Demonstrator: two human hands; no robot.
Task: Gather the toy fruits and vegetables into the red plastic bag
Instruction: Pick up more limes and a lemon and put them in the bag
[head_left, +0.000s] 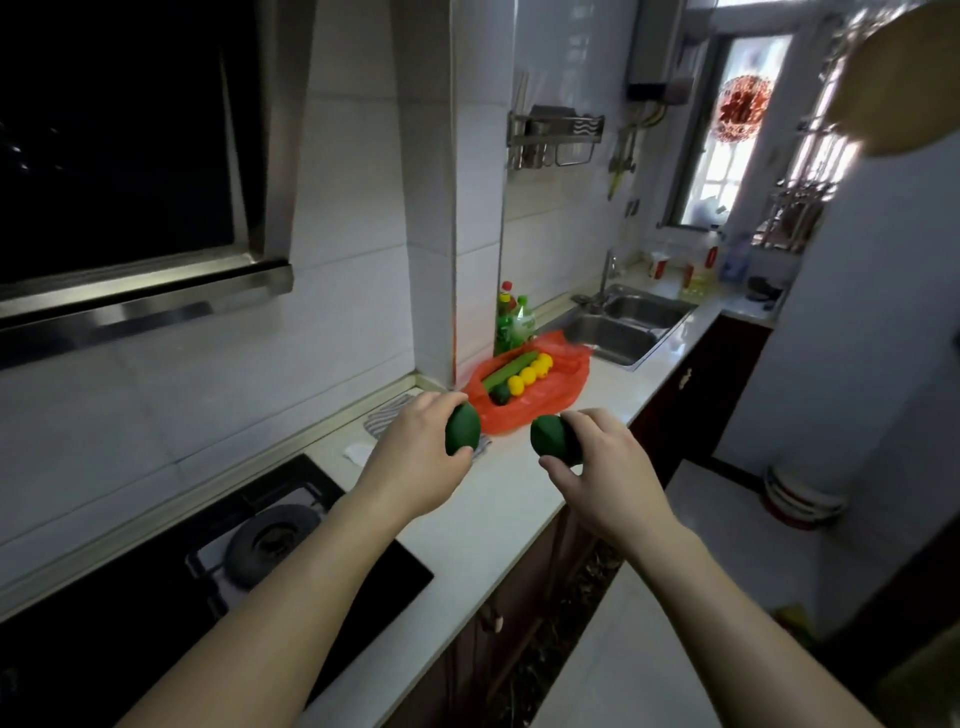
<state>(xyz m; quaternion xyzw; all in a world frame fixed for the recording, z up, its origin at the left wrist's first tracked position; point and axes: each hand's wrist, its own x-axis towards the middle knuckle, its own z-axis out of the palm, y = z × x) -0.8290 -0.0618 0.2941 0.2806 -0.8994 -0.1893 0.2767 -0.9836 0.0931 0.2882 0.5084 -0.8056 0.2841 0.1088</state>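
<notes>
Two dark-green toy fruits (462, 428) (550, 437) (held aloft) near red bag (545, 395).

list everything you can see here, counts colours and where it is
red plastic bag: 1, red, flat on the counter by the sink
yellow toy fruits: 4, yellow, in a row on the bag
long green toy vegetable: 1, green, on the bag beside the yellow row
green toy fruits: 2, dark green, one in each hand
bottles: about 3, green and yellow, behind the bag
sink: 1, steel, beyond the bag
stove: 1, black, near left
hands: left hand, right hand, 2, above the counter
</notes>
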